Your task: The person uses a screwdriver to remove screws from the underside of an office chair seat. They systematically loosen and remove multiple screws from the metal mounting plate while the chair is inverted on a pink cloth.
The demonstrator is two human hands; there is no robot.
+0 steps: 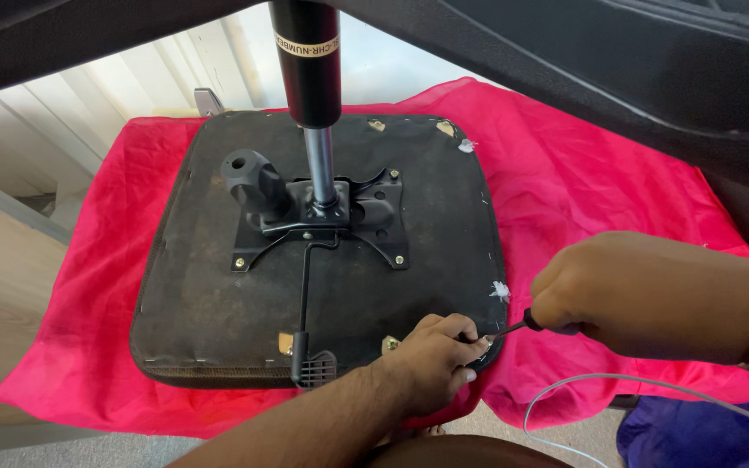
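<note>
I see my right hand [643,290] clenched on a screwdriver [526,324] whose shaft points left to the seat base [218,286] corner pinched in my left hand [431,360].

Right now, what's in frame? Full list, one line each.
seat cushion: 1, black, upside down on the cloth, centre
mounting plate: 1, black metal, bolted mid-seat
gas cylinder: 1, black with silver rod, upright from the plate
lever: 1, black, runs to the seat's near edge
knob: 1, black, left of the cylinder
cloth: 1, pink-red, under the seat
cable: 1, white, lower right
screwdriver: 1, black handle, at the seat's near right corner
left hand: fingers on the seat corner
right hand: grips the screwdriver
</note>
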